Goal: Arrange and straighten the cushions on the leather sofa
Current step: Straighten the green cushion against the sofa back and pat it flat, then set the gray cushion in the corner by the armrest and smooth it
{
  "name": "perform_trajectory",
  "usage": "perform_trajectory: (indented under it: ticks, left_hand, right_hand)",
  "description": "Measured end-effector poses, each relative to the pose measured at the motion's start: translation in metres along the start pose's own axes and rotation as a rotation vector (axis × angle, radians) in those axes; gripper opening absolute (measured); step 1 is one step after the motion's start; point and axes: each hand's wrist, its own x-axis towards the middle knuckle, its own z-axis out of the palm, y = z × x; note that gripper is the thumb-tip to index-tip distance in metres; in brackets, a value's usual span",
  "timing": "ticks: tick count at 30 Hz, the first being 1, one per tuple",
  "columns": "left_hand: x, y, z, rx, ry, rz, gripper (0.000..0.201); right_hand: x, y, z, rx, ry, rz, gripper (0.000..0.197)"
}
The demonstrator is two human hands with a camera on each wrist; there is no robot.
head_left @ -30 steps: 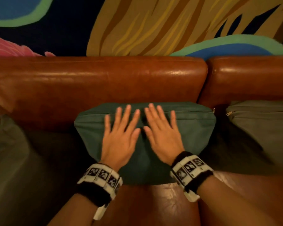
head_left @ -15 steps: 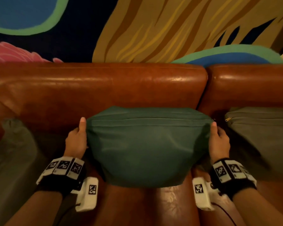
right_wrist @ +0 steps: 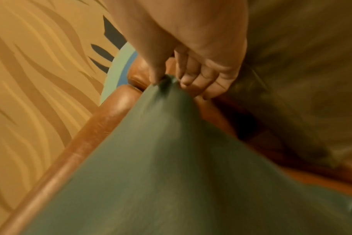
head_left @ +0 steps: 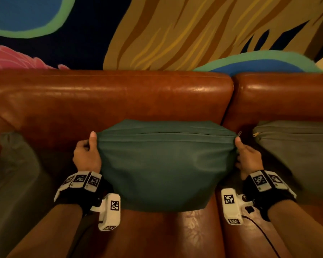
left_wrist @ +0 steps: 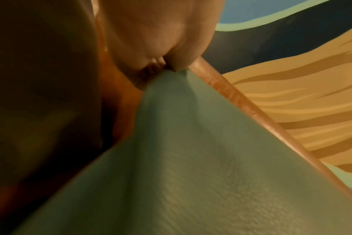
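Note:
A teal cushion (head_left: 162, 164) stands upright against the brown leather sofa backrest (head_left: 110, 101), zip seam along its top. My left hand (head_left: 88, 155) pinches its upper left corner, thumb on top. My right hand (head_left: 247, 157) pinches the upper right corner beside the zip pull. The left wrist view shows the teal cushion (left_wrist: 191, 159) corner gathered into my left hand (left_wrist: 163, 65). In the right wrist view my right hand (right_wrist: 171, 79) pinches the corner of the cushion (right_wrist: 171, 159) between thumb and fingers.
An olive-grey cushion (head_left: 296, 155) leans on the right backrest section (head_left: 287, 94). Another greyish cushion (head_left: 13, 174) lies at the left. The leather seat (head_left: 157, 235) lies under my forearms. A painted mural wall (head_left: 157, 30) rises behind the sofa.
A second ago both hands lay flat on the cushion's front. They moved out to its upper corners and took hold there, and the cushion now stands taller and narrower.

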Motion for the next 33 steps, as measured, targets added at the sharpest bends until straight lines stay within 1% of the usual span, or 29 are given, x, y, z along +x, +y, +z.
perform_trajectory:
  ticks: [2,3,5,7,9,11,12,14,16,18,20,23,24,26,27,29,30,31,33]
  left_hand:
    - [0.002,-0.002,-0.011,-0.008,0.066,-0.034,0.061]
    - [0.002,-0.003,-0.016,-0.028,0.071,-0.039,0.062]
    - [-0.004,-0.005,-0.029,-0.130,0.000,0.022,0.059]
    - [-0.019,-0.009,-0.044,-0.220,-0.108,0.138,0.047]
    - [-0.042,-0.017,-0.064,-0.204,-0.200,0.254,0.034]
    - [-0.071,-0.026,-0.087,-0.134,-0.259,0.325,0.027]
    - [-0.089,-0.032,-0.100,-0.105,-0.275,0.333,0.025]
    - [-0.122,-0.048,-0.124,-0.062,-0.301,0.327,0.023]
    - [-0.147,-0.071,-0.145,0.017,-0.300,0.342,0.023]
    - [-0.163,-0.100,-0.166,0.201,-0.233,0.399,0.025]
    - [-0.174,-0.126,-0.183,0.413,-0.125,0.430,0.033]
    - [-0.188,-0.155,-0.201,0.556,0.098,0.340,0.043]
    - [-0.189,-0.162,-0.204,0.576,0.163,0.315,0.048]
    - [-0.187,-0.171,-0.209,0.592,0.228,0.282,0.059]
    - [-0.184,-0.173,-0.210,0.591,0.232,0.274,0.062]
    - [-0.175,-0.175,-0.208,0.615,0.207,0.283,0.068]
    - [-0.169,-0.177,-0.203,0.637,0.170,0.284,0.071]
    - [-0.162,-0.177,-0.198,0.652,0.121,0.273,0.074]
    - [-0.147,-0.182,-0.186,0.644,0.055,0.178,0.081]
  right_hand:
    - [-0.005,0.000,-0.010,0.035,-0.006,0.005,0.053]
    - [-0.011,0.000,-0.016,0.031,-0.003,-0.008,0.052]
    - [-0.027,0.004,-0.029,0.022,0.008,-0.065,0.044]
    - [-0.048,0.008,-0.039,-0.004,0.016,-0.151,0.033]
    - [-0.073,0.012,-0.044,-0.055,-0.030,-0.250,0.031]
    - [-0.100,0.020,-0.041,-0.123,-0.174,-0.325,0.032]
    - [-0.114,0.026,-0.035,-0.180,-0.272,-0.352,0.032]
    - [-0.141,0.037,-0.019,-0.333,-0.486,-0.416,0.030]
    - [-0.170,0.042,0.006,-0.539,-0.706,-0.510,0.029]
    - [-0.203,0.042,0.037,-0.747,-0.914,-0.641,0.026]
    - [-0.233,0.041,0.073,-0.857,-1.074,-0.783,0.019]
    - [-0.280,0.043,0.131,-0.910,-1.239,-1.009,0.016]
    - [-0.294,0.045,0.149,-0.919,-1.278,-1.080,0.018]
    - [-0.318,0.051,0.183,-0.955,-1.307,-1.204,0.031]
    - [-0.328,0.052,0.200,-0.986,-1.281,-1.256,0.041]
    - [-0.343,0.053,0.230,-0.996,-1.169,-1.337,0.059]
    - [-0.348,0.053,0.244,-0.989,-1.121,-1.335,0.068]
    - [-0.350,0.054,0.256,-0.993,-1.085,-1.288,0.078]
    - [-0.348,0.058,0.278,-1.044,-1.063,-1.088,0.103]
